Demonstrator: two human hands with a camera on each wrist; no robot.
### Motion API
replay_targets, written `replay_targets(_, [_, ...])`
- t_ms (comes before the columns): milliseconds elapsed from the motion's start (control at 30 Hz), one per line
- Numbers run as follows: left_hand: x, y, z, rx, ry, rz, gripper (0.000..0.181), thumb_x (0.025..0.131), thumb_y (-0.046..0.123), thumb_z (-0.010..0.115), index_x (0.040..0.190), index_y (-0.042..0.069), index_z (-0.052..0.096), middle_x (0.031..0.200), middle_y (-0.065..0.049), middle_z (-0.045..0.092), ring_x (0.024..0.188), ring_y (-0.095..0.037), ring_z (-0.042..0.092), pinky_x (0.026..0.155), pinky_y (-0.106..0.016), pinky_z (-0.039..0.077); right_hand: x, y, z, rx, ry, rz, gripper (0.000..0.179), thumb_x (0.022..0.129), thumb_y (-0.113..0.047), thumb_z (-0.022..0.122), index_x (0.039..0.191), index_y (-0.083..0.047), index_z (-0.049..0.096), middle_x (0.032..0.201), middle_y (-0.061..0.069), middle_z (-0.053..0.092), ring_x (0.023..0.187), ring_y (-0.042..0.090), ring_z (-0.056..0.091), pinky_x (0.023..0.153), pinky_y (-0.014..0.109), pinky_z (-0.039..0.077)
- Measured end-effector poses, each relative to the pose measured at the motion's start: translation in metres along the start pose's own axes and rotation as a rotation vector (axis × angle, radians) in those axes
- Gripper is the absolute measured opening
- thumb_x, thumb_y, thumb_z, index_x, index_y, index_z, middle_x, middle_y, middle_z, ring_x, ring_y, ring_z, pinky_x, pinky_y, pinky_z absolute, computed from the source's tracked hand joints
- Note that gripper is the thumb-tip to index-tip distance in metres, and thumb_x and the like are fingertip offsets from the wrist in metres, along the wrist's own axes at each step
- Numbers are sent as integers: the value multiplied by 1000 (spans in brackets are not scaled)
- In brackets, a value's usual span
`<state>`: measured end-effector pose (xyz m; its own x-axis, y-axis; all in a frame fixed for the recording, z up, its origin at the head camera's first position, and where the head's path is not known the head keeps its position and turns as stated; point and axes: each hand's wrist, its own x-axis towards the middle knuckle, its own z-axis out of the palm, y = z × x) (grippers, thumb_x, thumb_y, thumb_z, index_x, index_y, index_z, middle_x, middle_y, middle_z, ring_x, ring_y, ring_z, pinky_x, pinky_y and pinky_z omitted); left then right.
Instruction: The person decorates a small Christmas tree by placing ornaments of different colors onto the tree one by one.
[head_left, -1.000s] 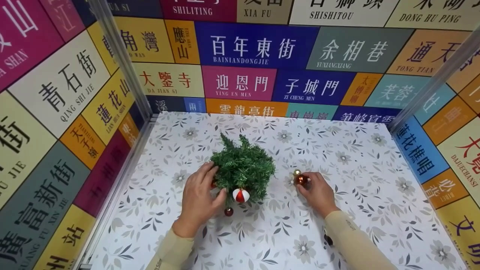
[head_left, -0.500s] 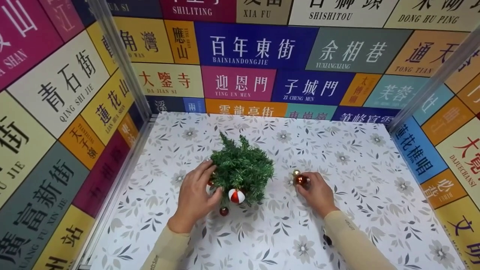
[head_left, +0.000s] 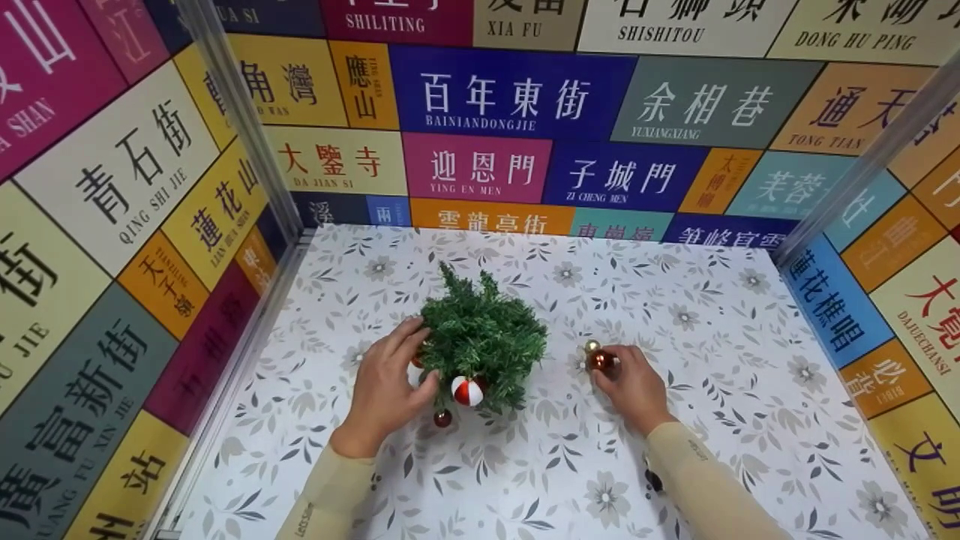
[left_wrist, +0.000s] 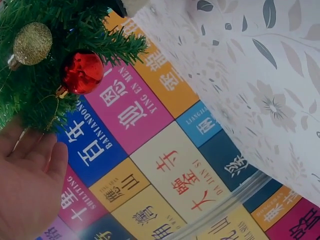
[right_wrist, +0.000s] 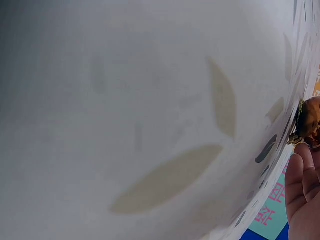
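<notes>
A small green Christmas tree (head_left: 487, 337) occupies the middle of the table. A red-and-white bauble (head_left: 466, 391) hangs at its front, with a dark red bauble (head_left: 442, 418) lower down. My left hand (head_left: 386, 386) holds the tree's left side, thumb and fingers at the branches. On that side, the left wrist view shows a glittery gold bauble (left_wrist: 33, 43) and a shiny red bauble (left_wrist: 84, 73). To the right of the tree, my right hand (head_left: 637, 386) pinches a copper-coloured bauble (head_left: 601, 360). A smaller gold bauble (head_left: 592, 345) appears just beyond it.
White floral cloth (head_left: 540, 480) covers the table. Walls of coloured panels with Chinese lettering (head_left: 480, 169) enclose the back and sides, with metal posts (head_left: 262, 142) at the corners. A small dark object (head_left: 655, 480) shows beside the right sleeve.
The tree's front baubles have shifted left, and my left hand has drawn slightly left with the tree. My right hand stays almost still with the copper bauble.
</notes>
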<state>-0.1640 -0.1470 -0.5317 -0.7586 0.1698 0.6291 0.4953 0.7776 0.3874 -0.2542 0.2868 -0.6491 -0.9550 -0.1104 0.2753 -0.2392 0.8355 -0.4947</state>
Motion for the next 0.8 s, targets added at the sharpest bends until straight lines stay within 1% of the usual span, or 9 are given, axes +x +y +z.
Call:
replay_targets(100, [0, -2, -1, -2, 5, 9, 55, 85, 28, 71, 134, 4, 62, 144, -11, 53, 122, -31, 55, 97, -52, 44, 0, 0, 0, -3, -1, -1, 46, 85, -34, 80, 122, -15, 61, 112, 2, 56, 89, 21, 62, 78, 45, 50])
replay_targets(367, [0, -3, -2, -39, -8, -3, 54, 87, 26, 71, 136, 5, 60, 145, -11, 51, 128, -30, 51, 99, -52, 44, -1, -1, 0, 14, -21, 21, 46, 85, -33, 79, 123, -16, 60, 113, 0, 55, 93, 21, 61, 84, 44, 49])
replay_targets(633, [1, -2, -2, -21, -1, 7, 55, 86, 27, 71, 135, 5, 61, 145, -11, 52, 130, -28, 49, 102, -50, 42, 0, 0, 1, 18, -14, 21, 46, 84, -33, 80, 123, -16, 60, 114, 1, 55, 95, 23, 61, 86, 45, 50])
replay_targets(800, [2, -1, -3, -15, -1, 7, 55, 86, 28, 71, 135, 5, 61, 145, -11, 52, 130, -28, 50, 101, -51, 42, 0, 0, 1, 21, -15, 22, 45, 84, -32, 80, 122, -15, 61, 115, 2, 56, 97, 25, 61, 87, 47, 49])
